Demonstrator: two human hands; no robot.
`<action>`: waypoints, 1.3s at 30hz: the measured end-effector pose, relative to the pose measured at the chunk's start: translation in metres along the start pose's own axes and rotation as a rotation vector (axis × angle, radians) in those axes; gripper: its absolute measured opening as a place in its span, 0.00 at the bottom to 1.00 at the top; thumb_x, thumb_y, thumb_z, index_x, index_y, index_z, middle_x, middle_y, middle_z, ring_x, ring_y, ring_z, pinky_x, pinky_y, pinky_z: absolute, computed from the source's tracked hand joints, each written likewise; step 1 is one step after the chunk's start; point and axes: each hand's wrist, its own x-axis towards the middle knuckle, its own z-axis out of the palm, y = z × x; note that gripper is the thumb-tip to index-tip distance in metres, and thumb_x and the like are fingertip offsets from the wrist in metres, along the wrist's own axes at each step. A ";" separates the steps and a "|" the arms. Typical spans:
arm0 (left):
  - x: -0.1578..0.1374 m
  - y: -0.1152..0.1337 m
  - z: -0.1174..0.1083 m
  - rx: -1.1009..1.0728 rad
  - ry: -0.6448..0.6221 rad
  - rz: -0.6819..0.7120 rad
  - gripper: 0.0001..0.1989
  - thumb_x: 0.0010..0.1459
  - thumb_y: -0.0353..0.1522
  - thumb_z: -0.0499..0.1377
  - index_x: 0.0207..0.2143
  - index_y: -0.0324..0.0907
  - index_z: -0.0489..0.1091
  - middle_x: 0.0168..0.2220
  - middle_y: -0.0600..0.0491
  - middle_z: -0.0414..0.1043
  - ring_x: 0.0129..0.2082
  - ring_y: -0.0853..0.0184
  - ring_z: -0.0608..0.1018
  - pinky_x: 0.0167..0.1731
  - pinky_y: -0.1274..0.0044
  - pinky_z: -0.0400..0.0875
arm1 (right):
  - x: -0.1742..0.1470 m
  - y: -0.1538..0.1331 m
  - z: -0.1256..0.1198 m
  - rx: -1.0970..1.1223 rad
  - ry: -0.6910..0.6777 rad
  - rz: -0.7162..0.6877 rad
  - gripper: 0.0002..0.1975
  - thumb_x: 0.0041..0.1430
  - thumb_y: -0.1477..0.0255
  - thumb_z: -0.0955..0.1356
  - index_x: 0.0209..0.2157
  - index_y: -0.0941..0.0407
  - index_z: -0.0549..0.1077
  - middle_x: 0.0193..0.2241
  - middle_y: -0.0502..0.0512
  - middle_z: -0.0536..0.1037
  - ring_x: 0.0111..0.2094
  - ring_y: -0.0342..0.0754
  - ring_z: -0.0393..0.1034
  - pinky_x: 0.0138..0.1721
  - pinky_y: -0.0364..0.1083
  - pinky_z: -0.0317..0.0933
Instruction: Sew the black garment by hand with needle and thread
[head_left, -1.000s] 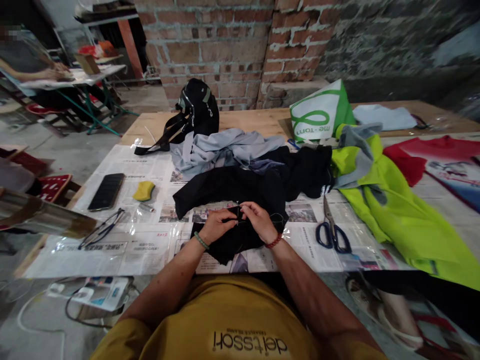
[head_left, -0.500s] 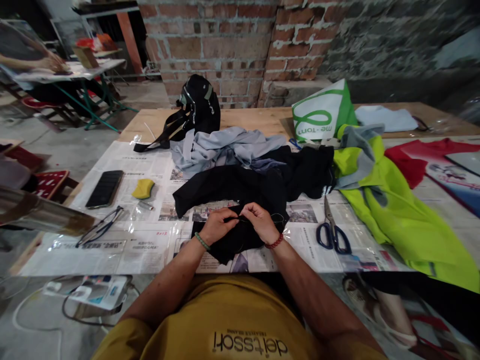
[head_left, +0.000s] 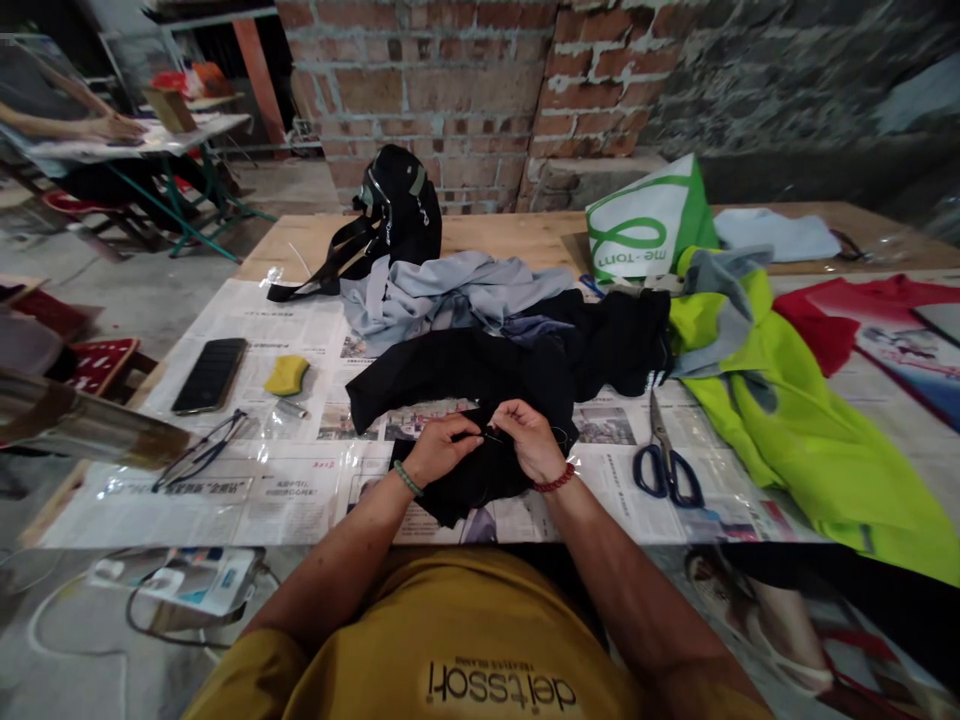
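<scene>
Black cloth (head_left: pixel 480 475) lies bunched under both hands near the table's front edge. My left hand (head_left: pixel 439 447), with a green bead bracelet, is closed in a pinch on a fold of it. Beside it my right hand (head_left: pixel 527 437), with a red bracelet, has thumb and forefinger pressed together just above the cloth. Whatever sits between those fingertips is too small to make out. A thin pale thread (head_left: pixel 561 436) curves over the dark fabric right of that hand. Scissors (head_left: pixel 664 460) with dark blue handles rest to the right.
Newspaper under clear plastic covers the table. At left are a phone (head_left: pixel 210 375), a yellow sponge (head_left: pixel 286 375), glasses (head_left: pixel 201 450) and a tumbler (head_left: pixel 82 420). Grey clothing (head_left: pixel 450 290), a black bag (head_left: pixel 409 205) and a neon jacket (head_left: pixel 795 400) lie beyond and right. Another person sits far left.
My right hand has shifted slightly up and to the right, its fingertips a little farther from the left ones. My left hand keeps its pinch with only a slight shift.
</scene>
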 end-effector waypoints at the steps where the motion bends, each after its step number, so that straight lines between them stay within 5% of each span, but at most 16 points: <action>1: -0.001 0.000 0.001 0.002 0.005 -0.001 0.02 0.50 0.28 0.60 0.28 0.39 0.73 0.28 0.53 0.73 0.29 0.70 0.74 0.34 0.79 0.67 | 0.000 -0.001 -0.001 -0.004 -0.012 0.019 0.07 0.44 0.69 0.72 0.25 0.56 0.71 0.22 0.46 0.71 0.25 0.40 0.63 0.31 0.41 0.57; 7: -0.003 -0.004 0.004 0.025 -0.014 0.006 0.03 0.51 0.27 0.59 0.29 0.39 0.73 0.28 0.53 0.72 0.28 0.71 0.73 0.34 0.79 0.66 | -0.002 -0.004 0.001 -0.112 -0.119 0.067 0.07 0.43 0.70 0.72 0.26 0.56 0.73 0.23 0.47 0.72 0.26 0.40 0.63 0.31 0.41 0.56; 18: -0.008 0.001 0.009 -0.045 -0.142 0.069 0.04 0.51 0.28 0.59 0.28 0.39 0.74 0.26 0.53 0.71 0.27 0.72 0.72 0.31 0.81 0.65 | 0.010 0.001 -0.008 0.175 0.148 0.019 0.09 0.43 0.68 0.72 0.24 0.56 0.70 0.19 0.47 0.71 0.20 0.38 0.62 0.24 0.40 0.56; 29: 0.000 -0.007 -0.001 -0.266 -0.133 -0.316 0.07 0.46 0.33 0.61 0.28 0.37 0.73 0.25 0.55 0.71 0.26 0.72 0.70 0.29 0.80 0.64 | 0.005 -0.009 -0.006 0.167 0.068 -0.021 0.09 0.49 0.65 0.70 0.30 0.54 0.68 0.25 0.47 0.75 0.21 0.38 0.66 0.21 0.38 0.58; 39: -0.001 -0.010 -0.006 -0.342 -0.124 -0.379 0.09 0.44 0.34 0.62 0.28 0.37 0.72 0.25 0.56 0.70 0.25 0.73 0.69 0.28 0.81 0.63 | 0.023 -0.079 -0.014 0.054 0.104 -0.203 0.13 0.48 0.63 0.71 0.32 0.54 0.66 0.27 0.48 0.76 0.23 0.42 0.72 0.18 0.38 0.60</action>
